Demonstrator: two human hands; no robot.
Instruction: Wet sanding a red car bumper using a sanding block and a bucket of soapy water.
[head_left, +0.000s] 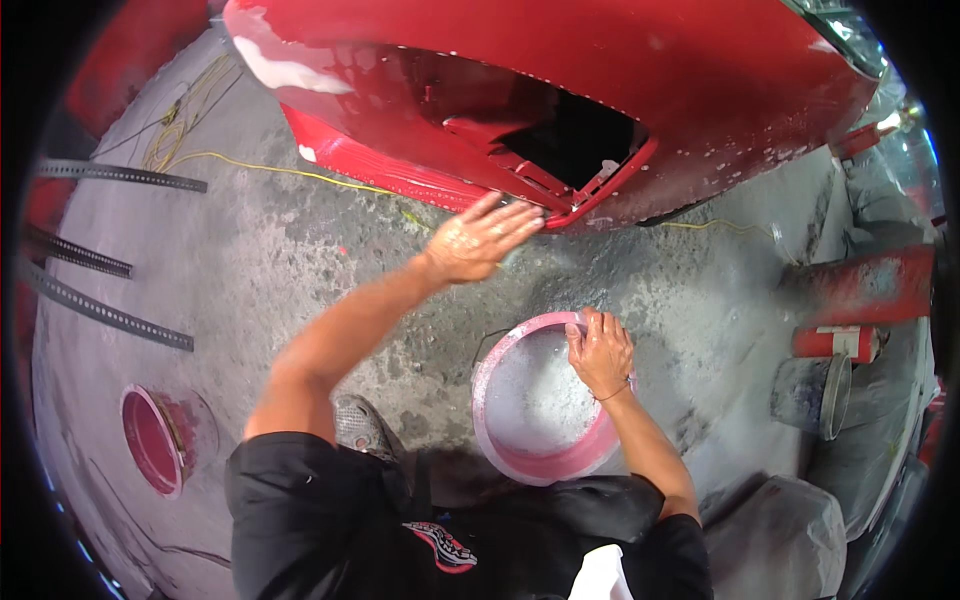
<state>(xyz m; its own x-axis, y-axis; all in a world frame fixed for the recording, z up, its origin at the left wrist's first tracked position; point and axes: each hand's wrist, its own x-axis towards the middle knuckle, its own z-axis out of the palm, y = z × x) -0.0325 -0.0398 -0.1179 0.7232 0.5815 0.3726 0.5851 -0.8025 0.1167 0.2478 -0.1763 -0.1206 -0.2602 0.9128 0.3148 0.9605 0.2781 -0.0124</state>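
Note:
My left hand (483,240) is stretched out flat, fingers extended and wet-looking, at the lower edge of a red car body panel (700,90). It is slightly blurred, and whatever lies under its palm is hidden. Just above it is a rectangular opening (580,135) in the panel, dark inside. White drops and pale patches dot the red paint. My right hand (603,352) is closed over the far right rim of a pink basin (487,400), thumb on the inner side. Whitish, foamy water (550,390) fills part of the basin, which hangs or stands in front of me.
A second pink tub (150,445) lies at the left. Three black perforated strips (110,305) jut in from the left. A yellow cord (270,168) crosses the stained concrete floor. At right are a red canister (840,343) and a grey bucket (810,395).

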